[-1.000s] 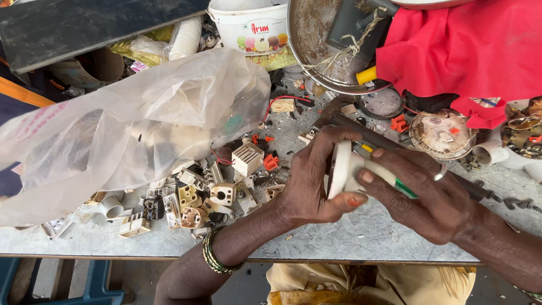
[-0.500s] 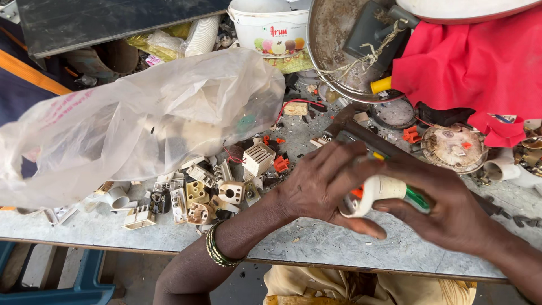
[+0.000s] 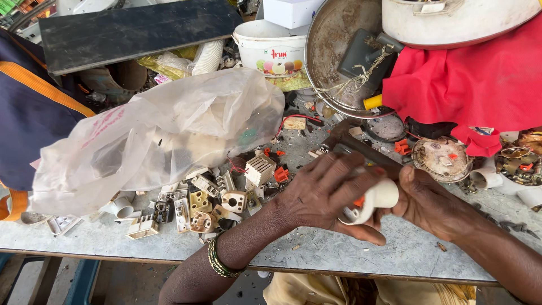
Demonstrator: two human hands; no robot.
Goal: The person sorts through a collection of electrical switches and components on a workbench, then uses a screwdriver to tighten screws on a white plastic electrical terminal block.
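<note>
Both hands meet over the worktable (image 3: 339,257) near its front edge. My left hand (image 3: 322,195) wraps over a small white plastic fitting (image 3: 375,200) with an orange part showing inside it. My right hand (image 3: 432,206) grips the same fitting from the right side. A green-handled tool seen earlier is hidden now. Just left of my left hand lies a heap of white and cream electrical parts (image 3: 209,203), some with orange bits.
A large clear plastic bag (image 3: 164,135) full of parts lies at the left. A white tub (image 3: 274,51), a metal bowl (image 3: 339,51), a red cloth (image 3: 474,85) and a dark board (image 3: 135,31) crowd the back. A round fitting (image 3: 440,158) sits right.
The hands have turned the white fitting: its round face pointed at me before, now it lies sideways. The green-handled tool in my right hand is out of sight. The view has shifted.
</note>
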